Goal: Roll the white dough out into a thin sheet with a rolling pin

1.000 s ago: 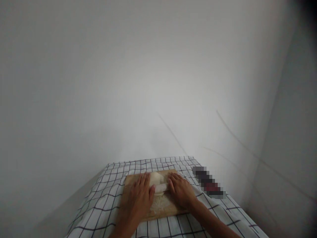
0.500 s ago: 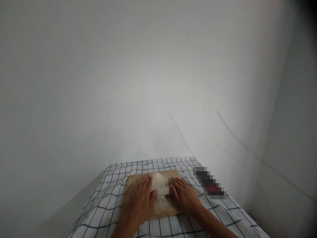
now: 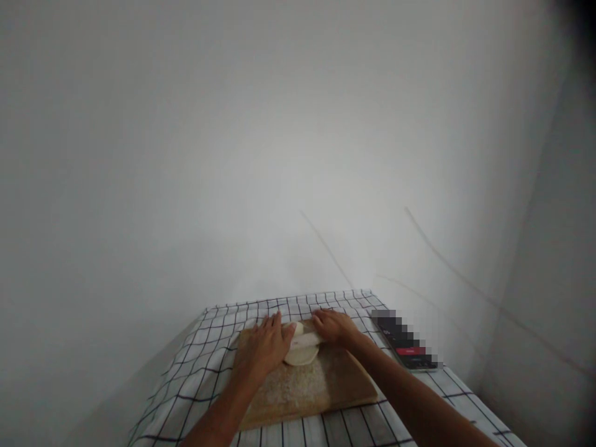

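A pale rolling pin [image 3: 306,339] lies crosswise over a flat round of dough [image 3: 302,356], which shows on both sides of it. My left hand [image 3: 269,343] is on the pin's left end, thumb toward the middle and fingers pointing forward. On the right end my right hand [image 3: 334,326] is closed over the pin, its fingers bent. Both palms hide the pin's ends. Under the dough is a wooden board [image 3: 307,391], dusted with flour.
A white cloth with dark grid lines [image 3: 195,379] covers the table. To the right of the board lies a phone-like dark device [image 3: 404,344], partly pixelated, with a red bar on its screen. A pale wall [image 3: 279,155] stands behind the table.
Both hands and the rolling pin have moved forward, away from me, across the dough. More of the dough now shows on the near side, and more bare board is visible.
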Tool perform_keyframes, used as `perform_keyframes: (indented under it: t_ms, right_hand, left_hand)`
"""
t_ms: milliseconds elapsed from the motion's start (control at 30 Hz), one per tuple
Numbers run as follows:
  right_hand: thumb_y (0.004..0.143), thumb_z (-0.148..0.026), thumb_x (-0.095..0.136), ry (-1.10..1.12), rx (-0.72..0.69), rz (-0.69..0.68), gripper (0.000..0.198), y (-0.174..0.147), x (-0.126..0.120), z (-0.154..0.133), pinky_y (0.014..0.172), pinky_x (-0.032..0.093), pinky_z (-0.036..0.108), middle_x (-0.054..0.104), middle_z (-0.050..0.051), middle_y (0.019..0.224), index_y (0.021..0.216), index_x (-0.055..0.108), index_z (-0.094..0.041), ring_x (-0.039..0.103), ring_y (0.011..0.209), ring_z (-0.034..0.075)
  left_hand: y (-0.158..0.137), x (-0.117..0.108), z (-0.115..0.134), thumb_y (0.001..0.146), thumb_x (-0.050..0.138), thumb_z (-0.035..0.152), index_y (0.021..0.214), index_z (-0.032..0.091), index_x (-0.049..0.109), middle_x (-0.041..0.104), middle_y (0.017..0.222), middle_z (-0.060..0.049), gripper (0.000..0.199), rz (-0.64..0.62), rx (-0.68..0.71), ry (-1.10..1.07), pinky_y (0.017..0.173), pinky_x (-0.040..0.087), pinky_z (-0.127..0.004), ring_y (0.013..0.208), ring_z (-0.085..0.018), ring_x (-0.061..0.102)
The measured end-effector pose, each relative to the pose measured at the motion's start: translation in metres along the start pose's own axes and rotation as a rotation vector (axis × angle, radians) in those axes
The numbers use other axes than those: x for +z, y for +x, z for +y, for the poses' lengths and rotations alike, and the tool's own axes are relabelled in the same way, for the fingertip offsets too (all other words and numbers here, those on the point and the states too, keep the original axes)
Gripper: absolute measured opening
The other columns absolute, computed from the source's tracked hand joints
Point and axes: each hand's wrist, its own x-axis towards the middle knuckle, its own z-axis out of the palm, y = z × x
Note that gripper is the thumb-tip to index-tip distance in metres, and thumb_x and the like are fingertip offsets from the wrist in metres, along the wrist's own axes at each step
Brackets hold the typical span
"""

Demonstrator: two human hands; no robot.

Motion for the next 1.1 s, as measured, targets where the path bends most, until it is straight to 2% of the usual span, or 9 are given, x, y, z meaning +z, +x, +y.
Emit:
perform_keyframes:
  t_ms: [167,333,467,633,767,900,1000,1100]
  right_hand:
    - [0.105,-0.041,0.03,0.019,-0.012,0.009,0.048,0.003,0.003,0.003,0.097,0.048,0.037,0.073,0.009,0.128,0.124,0.071,-0.023,0.068,0.117,0.026]
    - [0.105,-0.035,0.029,0.005,-0.017,0.045,0.048,-0.017,0.005,0.0,0.105,0.045,0.037,0.067,0.01,0.139,0.132,0.066,-0.02,0.061,0.128,0.025]
    - [0.106,-0.034,0.028,-0.011,-0.009,0.074,0.048,-0.036,0.003,-0.006,0.105,0.046,0.038,0.064,0.012,0.142,0.132,0.065,-0.019,0.059,0.13,0.025]
    - [0.109,-0.038,0.024,0.004,-0.03,0.134,0.051,-0.061,0.002,-0.015,0.107,0.046,0.037,0.067,0.011,0.138,0.12,0.071,-0.019,0.061,0.128,0.024]
    - [0.109,-0.038,0.026,0.02,-0.057,0.164,0.049,-0.079,0.003,-0.02,0.112,0.044,0.04,0.065,0.01,0.142,0.128,0.068,-0.019,0.059,0.133,0.025]
    - [0.108,-0.036,0.03,-0.016,-0.067,0.184,0.047,-0.094,0.006,-0.024,0.116,0.041,0.046,0.06,0.014,0.147,0.132,0.065,-0.016,0.055,0.137,0.028]
    - [0.108,-0.036,0.033,-0.016,-0.088,0.217,0.046,-0.105,0.011,-0.024,0.117,0.04,0.05,0.055,0.016,0.152,0.139,0.06,-0.015,0.05,0.142,0.03]
    - [0.108,-0.038,0.034,0.035,-0.127,0.235,0.045,-0.116,0.016,-0.023,0.118,0.039,0.054,0.057,0.015,0.15,0.141,0.057,-0.017,0.048,0.143,0.029]
  left_hand:
    - [0.004,-0.003,0.005,0.106,0.035,0.052,0.146,0.009,0.054,0.064,0.141,-0.022,0.062,-0.05,-0.066,0.008,0.107,0.048,-0.05,0.133,-0.035,0.058]
    - [0.002,-0.004,0.007,0.106,0.038,0.049,0.146,0.006,0.052,0.064,0.141,-0.021,0.061,-0.041,-0.056,-0.019,0.109,0.047,-0.045,0.131,-0.031,0.06]
    - [-0.005,-0.001,0.008,0.107,0.038,0.046,0.148,0.007,0.05,0.062,0.145,-0.02,0.059,-0.022,-0.023,-0.026,0.112,0.044,-0.047,0.134,-0.031,0.058]
    - [-0.021,0.01,0.007,0.106,0.039,0.047,0.145,0.009,0.052,0.061,0.144,-0.022,0.056,0.091,0.019,-0.047,0.108,0.049,-0.051,0.133,-0.034,0.059]
    - [-0.033,0.012,0.008,0.105,0.04,0.049,0.146,0.012,0.052,0.061,0.145,-0.02,0.056,0.153,0.034,-0.072,0.107,0.051,-0.052,0.133,-0.034,0.059]
    - [-0.046,0.006,0.009,0.105,0.04,0.053,0.146,0.011,0.051,0.06,0.147,-0.02,0.06,0.177,0.066,-0.06,0.107,0.051,-0.05,0.134,-0.033,0.059]
    - [-0.06,0.004,0.009,0.105,0.04,0.052,0.143,0.011,0.055,0.063,0.143,-0.019,0.058,0.195,0.12,-0.023,0.11,0.048,-0.053,0.131,-0.034,0.061]
    - [-0.076,0.005,0.009,0.104,0.042,0.051,0.147,0.009,0.049,0.06,0.147,-0.019,0.06,0.258,0.181,0.011,0.114,0.043,-0.056,0.135,-0.034,0.057]
